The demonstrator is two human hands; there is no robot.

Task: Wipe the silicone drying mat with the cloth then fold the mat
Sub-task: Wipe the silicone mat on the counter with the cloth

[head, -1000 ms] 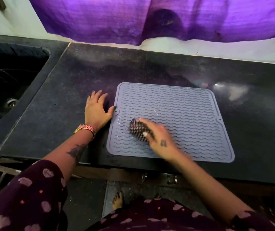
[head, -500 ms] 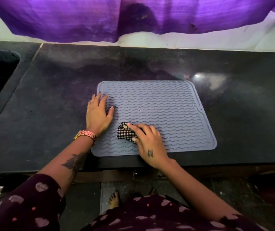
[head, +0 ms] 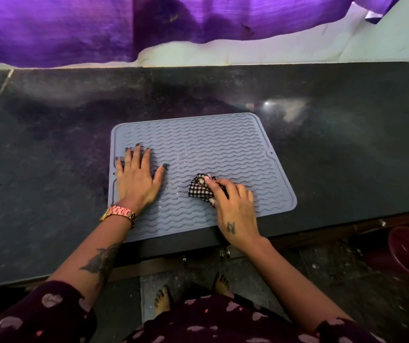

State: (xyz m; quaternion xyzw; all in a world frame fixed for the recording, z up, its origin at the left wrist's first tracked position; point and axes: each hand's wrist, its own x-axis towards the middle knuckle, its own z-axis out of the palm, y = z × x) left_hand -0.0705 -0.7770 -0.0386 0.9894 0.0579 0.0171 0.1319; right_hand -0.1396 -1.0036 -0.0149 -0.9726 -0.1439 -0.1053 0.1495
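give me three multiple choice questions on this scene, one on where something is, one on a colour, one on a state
1. Where does the left hand rest?
A. on the mat's left part
B. on the bare counter
C. on the cloth

2. What colour is the mat?
A. red
B. grey-blue
C. green

3. What state is the mat in?
A. folded in half
B. rolled up
C. lying flat

Answers:
1 A, the fingers lie spread and flat on the ridges near the left edge.
2 B, its ridged surface is grey-blue against the dark counter.
3 C, all of it lies open while the right hand grips the checked cloth on it.
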